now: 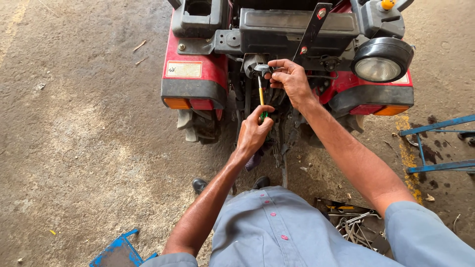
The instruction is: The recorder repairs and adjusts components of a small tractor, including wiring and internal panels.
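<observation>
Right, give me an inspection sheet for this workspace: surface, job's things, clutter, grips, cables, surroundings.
Surface: rough concrete floor, dusty, oil spots at right.
Job's things: red machine with round headlamp; yellow-shafted screwdriver pointing up at a small metal part at its centre.
Clutter: loose wrenches in a tray at lower right; twigs and scraps on the floor.
Grips: left hand closed on the screwdriver handle; right hand pinching the metal part.
Cables: dark hoses or cables hang under the machine; which, cannot tell.
Surroundings: blue metal frame at right, blue piece at lower left, black shoes.
</observation>
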